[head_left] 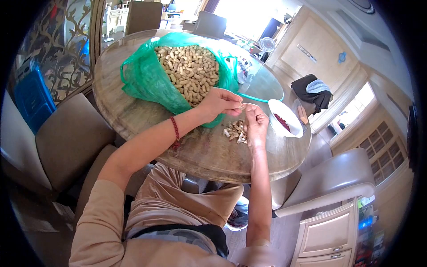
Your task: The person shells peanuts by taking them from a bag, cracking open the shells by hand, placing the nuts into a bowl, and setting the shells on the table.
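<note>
My left hand (221, 103) and my right hand (255, 123) meet above the table, fingertips pinched together on a small peanut (241, 107). Its details are partly hidden by the fingers. Just below them lies a small heap of broken peanut shells (235, 131). Beyond my left hand a green plastic bag (149, 80) stands wide open, full of unshelled peanuts (189, 69). To the right of my right hand is a white bowl (278, 107), tilted in view, with dark red peanut kernels (282, 122) inside.
Everything rests on a round marble-look table (195, 162). A clear round cover with a teal rim (262, 99) lies behind the bowl. Chairs stand around, including a grey one at the left (73, 133) and another at the right (333, 173). A bin (239, 216) is under the table edge.
</note>
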### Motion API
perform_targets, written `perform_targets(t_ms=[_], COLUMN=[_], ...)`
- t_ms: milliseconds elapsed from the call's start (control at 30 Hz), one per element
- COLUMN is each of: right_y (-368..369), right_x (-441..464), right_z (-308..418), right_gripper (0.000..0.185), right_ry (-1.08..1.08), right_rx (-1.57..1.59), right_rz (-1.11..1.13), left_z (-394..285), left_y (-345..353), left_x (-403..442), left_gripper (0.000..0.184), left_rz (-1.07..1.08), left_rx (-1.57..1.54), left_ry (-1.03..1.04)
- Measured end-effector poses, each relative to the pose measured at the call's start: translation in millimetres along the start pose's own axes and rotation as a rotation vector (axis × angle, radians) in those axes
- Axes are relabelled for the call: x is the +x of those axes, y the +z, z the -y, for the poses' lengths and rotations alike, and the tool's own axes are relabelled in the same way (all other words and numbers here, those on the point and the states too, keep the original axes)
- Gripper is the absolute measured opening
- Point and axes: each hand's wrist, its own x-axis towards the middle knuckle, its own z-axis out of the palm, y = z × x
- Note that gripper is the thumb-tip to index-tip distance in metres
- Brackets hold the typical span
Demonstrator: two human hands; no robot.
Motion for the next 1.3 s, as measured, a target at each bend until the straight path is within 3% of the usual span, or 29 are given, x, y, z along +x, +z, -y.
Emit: perform_targets(t_ms=[200,267,500,600,667,800,867,1067,1300], right_y=[-4,-4,-2,-3,-5,-15,-15,-8,-5], right_x=[6,8,4,3,2,3,1,0,-2], right_z=[-10,-16,-9,-6,-5,-11,-8,-3,1], right_gripper=[0.017,0.015,0.012,0.012,0.017,0.023,0.031,0.035,0.035], right_ry=[-0.108,-0.228,-0.215,-0.237,-0.182,-0.228,-0.140,-0.215,-0.301], right_rx=[-0.068,-0.229,-0.473,-0.638,-0.875,-1.053,-1.145,-1.019,-0.985], right_rz=[-0.023,-0.022,-0.102,-0.141,-0.134,-0.024,-0.002,-0.144,-0.199], left_z=[0,4,-12,-28,-39,-47,-49,-40,-25], left_y=[1,-2,-2,-12,-21,-32,-28,-29,-36], left_x=[0,2,-1,2,2,0,-9,-11,-4], left_gripper=[0.021,0.025,0.028,0.025,0.018,0.013,0.012,0.009,0.006], left_rz=[0.004,0.108,0.140,0.017,-0.106,0.070,0.200,0.300,0.274], left_rx=[0.057,0.294,0.548,0.734,1.073,1.356,1.504,1.690,1.674], left_ry=[0.001,0.074,0.152,0.237,0.467,0.420,0.215,0.109,0.116])
